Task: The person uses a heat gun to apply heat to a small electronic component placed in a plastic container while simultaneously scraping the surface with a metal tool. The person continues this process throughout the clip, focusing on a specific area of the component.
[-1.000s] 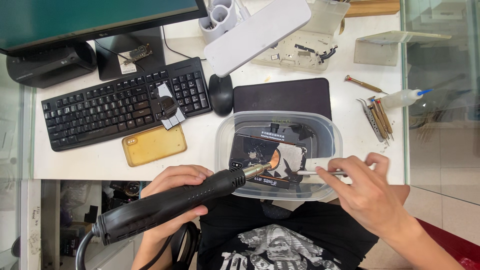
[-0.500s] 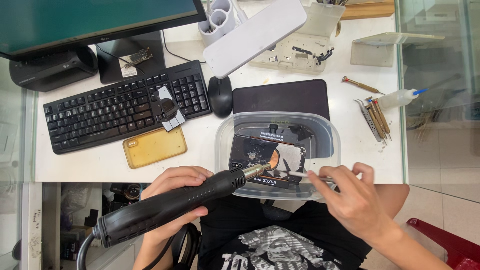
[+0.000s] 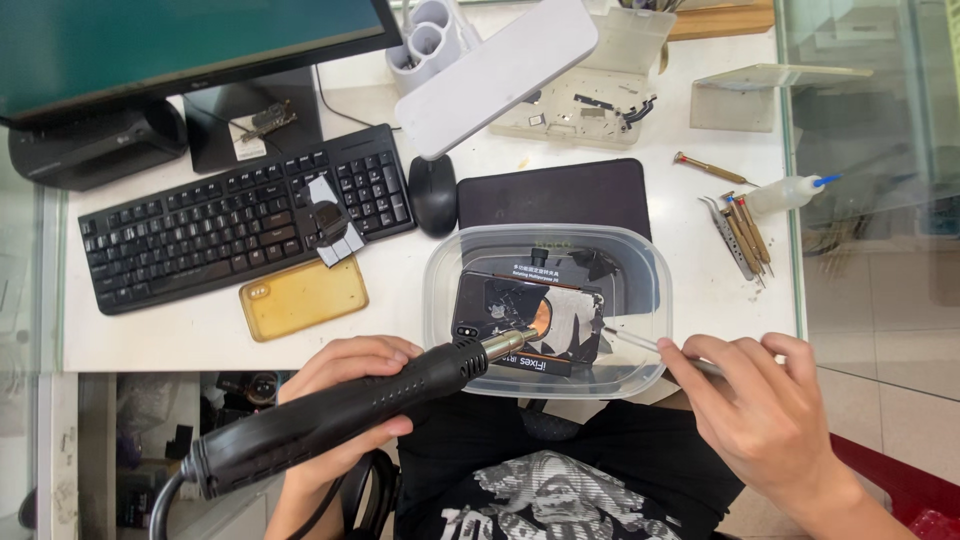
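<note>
Lying inside the clear plastic tub point(image 3: 640, 262) at the desk's near edge: a dark opened phone point(image 3: 525, 320), clamped in a holder. Gripping a black hot-air handle point(image 3: 340, 420) in the closed left hand point(image 3: 345, 385), metal nozzle aiming at the phone. Pinching slim tweezers point(image 3: 640, 345) in the right hand point(image 3: 765, 415), tips reaching over the tub's rim. Sitting farther out: yellow phone case point(image 3: 303, 297), keyboard point(image 3: 240, 215), mouse point(image 3: 433, 193), dark mat point(image 3: 555, 195), and a clear parts tray point(image 3: 590, 95) holding small components.

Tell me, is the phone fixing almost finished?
Partway, likely. Done: the phone sits in the clear tub. In hand: the left hand aims a hot-air gun at it; the right hand holds a thin tool. Left: its back looks only partly cleared.
</note>
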